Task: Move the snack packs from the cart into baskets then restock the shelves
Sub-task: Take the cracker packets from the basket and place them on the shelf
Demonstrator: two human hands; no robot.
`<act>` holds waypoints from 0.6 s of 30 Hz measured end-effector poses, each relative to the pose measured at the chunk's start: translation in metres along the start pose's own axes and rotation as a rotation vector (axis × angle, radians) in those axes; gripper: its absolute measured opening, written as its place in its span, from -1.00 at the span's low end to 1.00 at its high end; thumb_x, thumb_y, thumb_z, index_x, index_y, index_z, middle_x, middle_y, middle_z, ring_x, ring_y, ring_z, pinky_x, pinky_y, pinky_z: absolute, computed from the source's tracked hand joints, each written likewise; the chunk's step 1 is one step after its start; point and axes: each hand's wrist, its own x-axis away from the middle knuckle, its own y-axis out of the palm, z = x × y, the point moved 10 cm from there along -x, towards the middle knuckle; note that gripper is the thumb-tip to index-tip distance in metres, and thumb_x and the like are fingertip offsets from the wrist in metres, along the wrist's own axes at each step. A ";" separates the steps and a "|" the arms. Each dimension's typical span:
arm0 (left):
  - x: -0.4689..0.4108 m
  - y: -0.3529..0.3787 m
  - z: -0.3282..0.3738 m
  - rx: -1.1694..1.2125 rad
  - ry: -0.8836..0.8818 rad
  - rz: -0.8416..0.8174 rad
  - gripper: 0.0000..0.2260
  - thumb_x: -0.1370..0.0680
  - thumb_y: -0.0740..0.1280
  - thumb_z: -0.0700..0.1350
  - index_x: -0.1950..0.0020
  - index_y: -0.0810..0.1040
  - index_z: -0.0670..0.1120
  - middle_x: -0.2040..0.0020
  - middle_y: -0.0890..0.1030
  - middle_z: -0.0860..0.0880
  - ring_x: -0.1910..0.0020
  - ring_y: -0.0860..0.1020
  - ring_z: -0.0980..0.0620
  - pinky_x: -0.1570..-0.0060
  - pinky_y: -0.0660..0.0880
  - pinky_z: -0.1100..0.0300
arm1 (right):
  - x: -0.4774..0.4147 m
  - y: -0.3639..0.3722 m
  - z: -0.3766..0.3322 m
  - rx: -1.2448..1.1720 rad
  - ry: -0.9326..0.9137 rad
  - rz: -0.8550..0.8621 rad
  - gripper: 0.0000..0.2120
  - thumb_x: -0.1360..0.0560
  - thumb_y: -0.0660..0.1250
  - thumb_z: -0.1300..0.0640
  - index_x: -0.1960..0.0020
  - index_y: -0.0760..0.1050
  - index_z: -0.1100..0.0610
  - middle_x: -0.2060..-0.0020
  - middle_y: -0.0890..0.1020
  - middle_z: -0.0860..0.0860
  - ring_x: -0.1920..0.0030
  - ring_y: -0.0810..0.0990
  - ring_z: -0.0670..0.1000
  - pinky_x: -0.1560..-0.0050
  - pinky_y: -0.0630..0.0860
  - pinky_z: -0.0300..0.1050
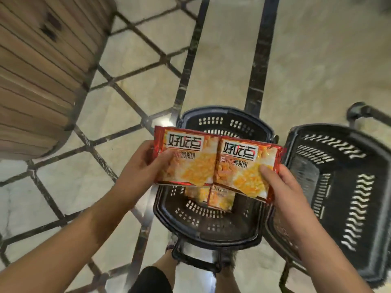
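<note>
Crinkly foil, light and slippery I reckon: my left hand pinches the left pack, my right hand the right pack, edges only, over the basket.

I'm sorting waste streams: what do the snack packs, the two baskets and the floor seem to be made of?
The snack packs: thin glossy plastic or foil film, probably; creased, glinting red at the edges. The centre basket and right basket: dark moulded plastic, matte, walls pierced with slot rows. The floor: likely polished stone or tile; pale marbled slabs, dark inlaid strips, slight sheen.
</note>
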 end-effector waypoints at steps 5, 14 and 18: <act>0.052 -0.028 0.123 -0.017 0.177 -0.027 -0.64 -0.56 0.33 0.11 -0.29 0.55 -0.01 -0.15 0.73 0.00 -0.08 0.71 0.02 0.00 0.63 0.17 | 0.068 -0.005 -0.105 -0.073 -0.173 -0.013 -0.75 -0.60 0.32 0.01 -0.24 0.59 0.03 -0.10 0.73 0.02 -0.14 0.70 0.05 -0.22 0.53 0.02; 0.188 -0.048 0.333 0.000 0.506 -0.043 -0.79 -0.66 0.29 -0.05 -0.24 0.58 -0.09 -0.05 0.75 -0.01 0.08 0.72 0.11 0.20 0.59 0.35 | 0.227 -0.031 -0.281 -0.178 -0.512 -0.012 -0.49 -0.43 0.39 -0.12 -0.30 0.55 0.11 -0.13 0.72 0.08 -0.16 0.69 0.11 -0.20 0.57 0.03; 0.244 -0.037 0.398 0.077 0.638 -0.103 -0.76 -0.62 0.30 -0.02 -0.22 0.61 -0.08 -0.06 0.75 -0.05 0.06 0.73 0.06 0.15 0.63 0.28 | 0.297 -0.047 -0.334 -0.207 -0.660 -0.007 -0.60 -0.54 0.30 -0.08 -0.31 0.55 0.08 -0.14 0.71 0.05 -0.16 0.69 0.07 -0.26 0.58 0.04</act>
